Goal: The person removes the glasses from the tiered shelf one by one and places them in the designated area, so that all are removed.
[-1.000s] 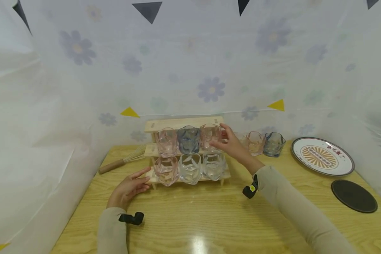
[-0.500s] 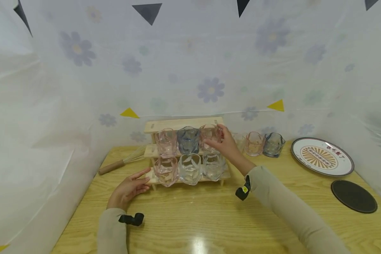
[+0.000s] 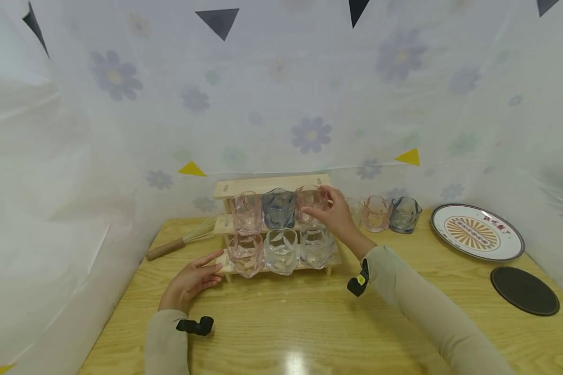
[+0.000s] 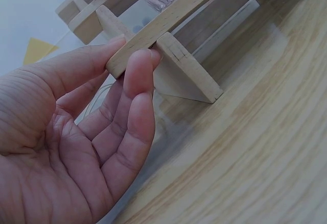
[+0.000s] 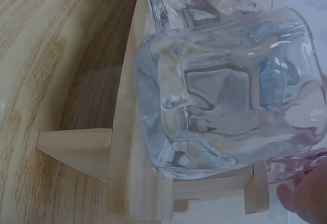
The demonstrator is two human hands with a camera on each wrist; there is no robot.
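Observation:
My left hand pinches the left end of the bottom board of a three-tier wooden rack. In the left wrist view, the thumb lies on the board and curled fingers are beneath it. My right hand grips a pink glass tumbler at the right of the middle tier, fingers behind and thumb in front. Left of it stand a blue tumbler and another pink tumbler. The bottom tier bears a pink tumbler and two clear tumblers; one fills the right wrist view.
Right of the rack, a clear tumbler, a pink tumbler and a blue tumbler stand on the wooden table. Farther right lie a patterned plate and a dark round mat. A whisk lies at left.
My right hand has moved slightly left, its thumb and fingers coming farther around the pink tumbler. The left hand stays at the rack's board.

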